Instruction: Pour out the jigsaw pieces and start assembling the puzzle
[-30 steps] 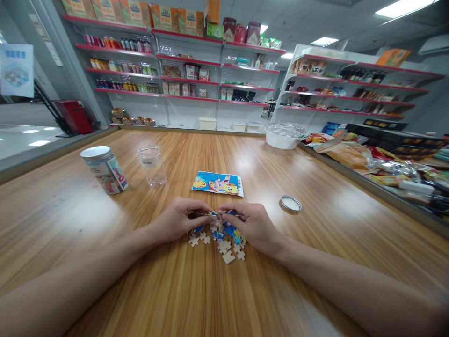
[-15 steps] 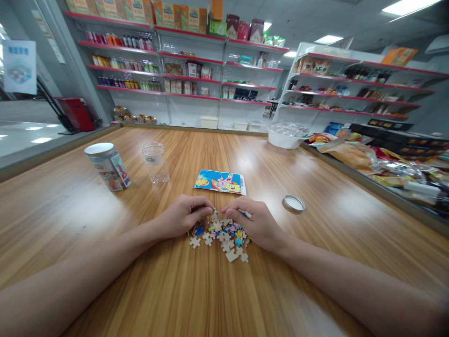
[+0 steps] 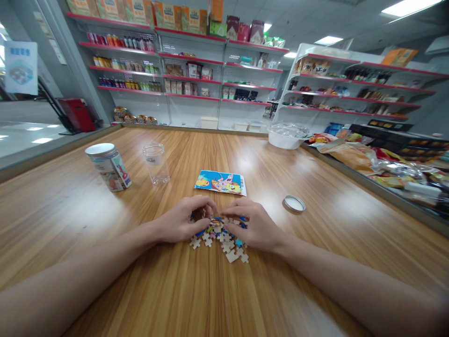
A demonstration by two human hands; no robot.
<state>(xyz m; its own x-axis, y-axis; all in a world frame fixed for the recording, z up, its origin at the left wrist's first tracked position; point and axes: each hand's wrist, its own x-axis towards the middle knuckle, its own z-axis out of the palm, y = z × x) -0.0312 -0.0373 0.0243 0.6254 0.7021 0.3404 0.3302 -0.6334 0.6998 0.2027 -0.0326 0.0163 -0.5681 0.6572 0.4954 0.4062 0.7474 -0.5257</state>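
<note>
1. On my feed the forearms [image 3: 105, 262] slant in from the bottom corners. Left hand [image 3: 187, 217] and right hand [image 3: 257, 224] curl palms-inward, fingers loosely parted from thumbs, gripping nothing I can make out.
2. Puzzle pieces [image 3: 226, 243] heaped between them on the worktop [image 3: 157, 290], pointing every which way.
3. Picture card [image 3: 220, 182] just beyond, long axis side to side.
4. Printed jar [image 3: 108, 168] lidded, contents hidden; clear jar [image 3: 156, 164] upright beside it.
5. White tub [image 3: 285, 141] holds clear plastic stuff [image 3: 286, 128].

White sign [image 3: 21, 70], clear jar [image 3: 157, 171], orange boxes [image 3: 136, 11] — lettering too blurred to read
</note>
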